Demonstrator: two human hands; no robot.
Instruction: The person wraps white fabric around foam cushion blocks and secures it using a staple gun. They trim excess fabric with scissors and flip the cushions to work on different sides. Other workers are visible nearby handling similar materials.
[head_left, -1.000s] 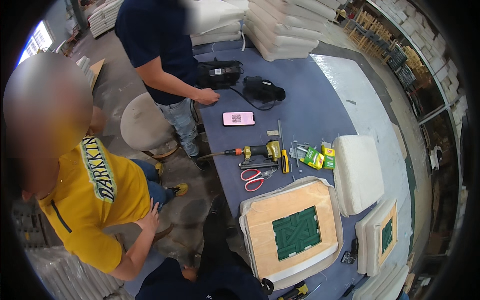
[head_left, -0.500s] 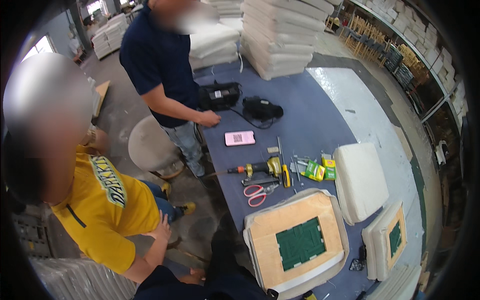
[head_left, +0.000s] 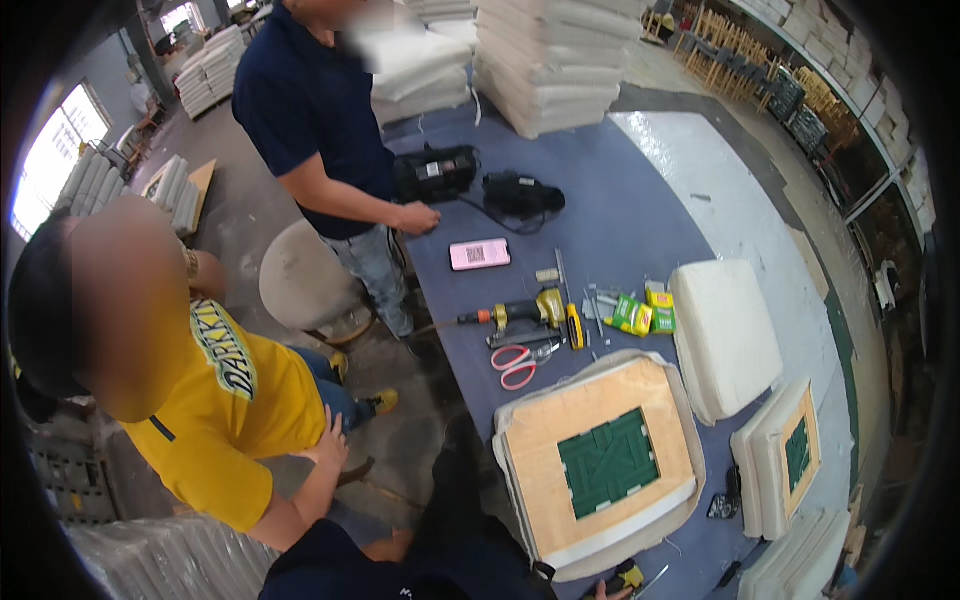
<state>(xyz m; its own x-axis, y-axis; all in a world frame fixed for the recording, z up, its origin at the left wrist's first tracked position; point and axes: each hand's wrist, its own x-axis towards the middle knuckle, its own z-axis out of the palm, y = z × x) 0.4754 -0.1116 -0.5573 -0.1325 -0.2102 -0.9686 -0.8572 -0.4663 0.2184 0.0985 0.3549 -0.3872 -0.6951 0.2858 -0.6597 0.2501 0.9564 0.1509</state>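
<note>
At the lower edge, my right hand (head_left: 603, 591) shows only in part beside a yellow-and-black tool (head_left: 628, 576); its grip is cut off by the picture's edge. My left hand (head_left: 392, 546) is low in the view beside my dark trouser leg, its fingers hidden. Nearest to my hands lies an upholstered chair seat (head_left: 530, 460), underside up, with a plywood frame and green webbing in its opening. Beyond it are red-handled scissors (head_left: 517, 372), a gold-and-black staple gun (head_left: 525, 312) and a yellow-and-black screwdriver (head_left: 574, 328).
Green-and-yellow boxes (head_left: 630, 314), a pink phone (head_left: 480, 254) and black bags (head_left: 435, 175) lie on the table. More padded seats (head_left: 725, 335) stand at right; white cushions (head_left: 550, 70) are stacked behind. A person in yellow (head_left: 235, 420) and another in navy (head_left: 310, 120) stand at left.
The view has tilted, so the table things sit slightly higher. Part of my right hand now shows by the yellow-and-black tool. The person in yellow has turned the head.
</note>
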